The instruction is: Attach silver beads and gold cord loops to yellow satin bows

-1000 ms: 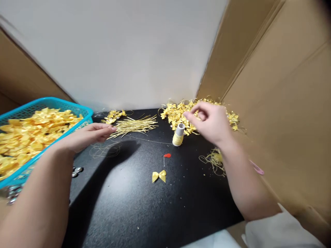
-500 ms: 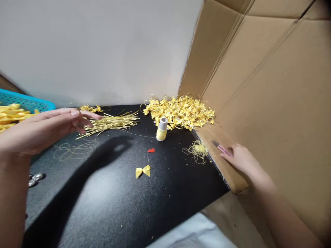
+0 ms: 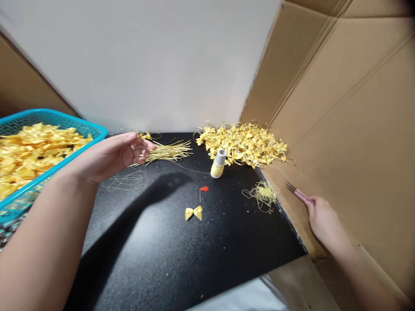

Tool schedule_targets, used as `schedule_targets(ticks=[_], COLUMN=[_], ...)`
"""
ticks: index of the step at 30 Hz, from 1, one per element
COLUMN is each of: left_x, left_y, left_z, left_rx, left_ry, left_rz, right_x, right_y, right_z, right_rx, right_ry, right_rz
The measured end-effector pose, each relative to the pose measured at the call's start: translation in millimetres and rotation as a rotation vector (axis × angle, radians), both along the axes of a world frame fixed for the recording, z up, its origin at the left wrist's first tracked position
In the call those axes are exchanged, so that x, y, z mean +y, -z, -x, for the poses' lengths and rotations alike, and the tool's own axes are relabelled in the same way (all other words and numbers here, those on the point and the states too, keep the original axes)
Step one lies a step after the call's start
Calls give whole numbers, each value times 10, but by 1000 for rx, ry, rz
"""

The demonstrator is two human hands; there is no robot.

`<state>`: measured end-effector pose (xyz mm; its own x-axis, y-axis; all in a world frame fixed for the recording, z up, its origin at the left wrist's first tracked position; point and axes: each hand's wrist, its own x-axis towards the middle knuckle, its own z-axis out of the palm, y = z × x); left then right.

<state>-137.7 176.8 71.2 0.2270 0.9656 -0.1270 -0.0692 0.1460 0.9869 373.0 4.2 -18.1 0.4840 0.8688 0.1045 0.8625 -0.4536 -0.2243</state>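
My left hand is raised beside a bundle of gold twist ties. Its fingers are loosely curled and apart, and I see nothing held in them. At the right, over the cardboard, my right hand grips small thread snips by their pinkish handle, blades pointing up and left. On the black table lies one yellow ribbon bow, with a needle and a red tag just behind it. A spool of yellow thread stands upright further back, its loose end trailing left.
At the left, a blue basket holds many yellow bows. A heap of yellow bows lies in the back corner. Tangled thread scraps lie by the table's right edge, and loose thread near my left hand. A cardboard wall rises at right.
The view has turned left, bringing more of the blue basket in. My left hand's fingers have curled more, near the twist ties. My right hand still holds the snips.
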Motion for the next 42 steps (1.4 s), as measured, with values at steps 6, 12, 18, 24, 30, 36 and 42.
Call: schedule_targets(ticks=[6,12,18,24,30,36,42], left_x=[-19,-18,30,36,37,39,44], left_y=[6,-7,15,30,55,37,38], left_z=[-62,-41,-21,-37,-23,-10,-6], left_rx=[-142,-201,-274,-266,-262,-271,-278], left_ry=[24,130,245,262,263,280,290], left_rz=[19,-7,-60,-90,-101,-93,-119], right_x=[-46,236,655,676,728,816,834], right_y=[-289,-243,-129,-100,-135,-179,-206], right_z=[605,1807,2119,2079,2100,2137,2146], right_rx=[1025,2042,2228,2251,2259,2240,2224], right_ry=[-42,-7,166,147,222,273,318], right_rz=[-127,402,710,719,672,586,554])
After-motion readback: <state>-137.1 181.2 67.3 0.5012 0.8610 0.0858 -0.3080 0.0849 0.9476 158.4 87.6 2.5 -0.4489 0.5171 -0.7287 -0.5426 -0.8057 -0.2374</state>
